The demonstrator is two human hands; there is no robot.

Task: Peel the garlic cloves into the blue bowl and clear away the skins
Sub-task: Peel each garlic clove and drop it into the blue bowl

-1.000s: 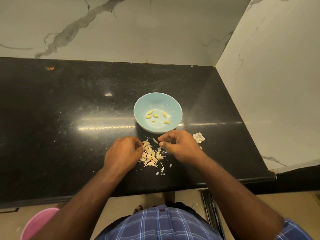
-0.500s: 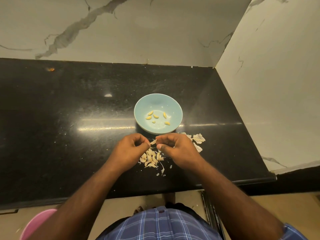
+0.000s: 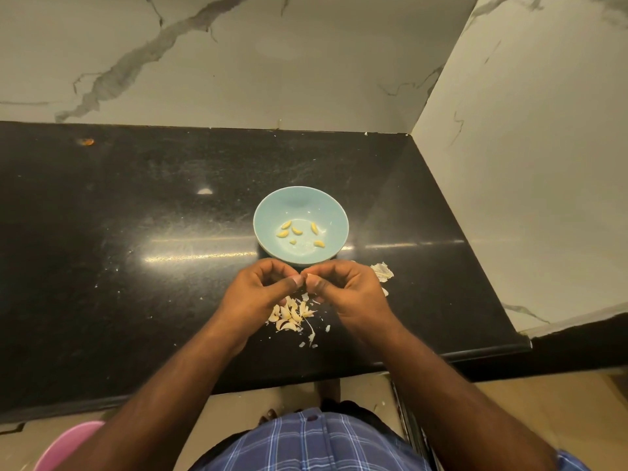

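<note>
- Presently, one garlic clove (image 3: 308, 275) is pinched between left hand (image 3: 261, 289) and right hand (image 3: 345, 287), just before the blue bowl (image 3: 268, 212).
- Peeled cloves (image 3: 300, 233) are counted in the bowl: about six.
- Unpeeled cloves (image 3: 290, 314) and skins (image 3: 382, 270) are left on the counter (image 3: 136, 232); clearing is judged outstanding.

Bowl (image 3: 272, 212) behind hands; skins (image 3: 382, 271) right of them.

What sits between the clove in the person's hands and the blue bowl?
Nothing visible. The left hand and right hand pinch the clove just short of the blue bowl; its near rim is unobstructed.
</note>
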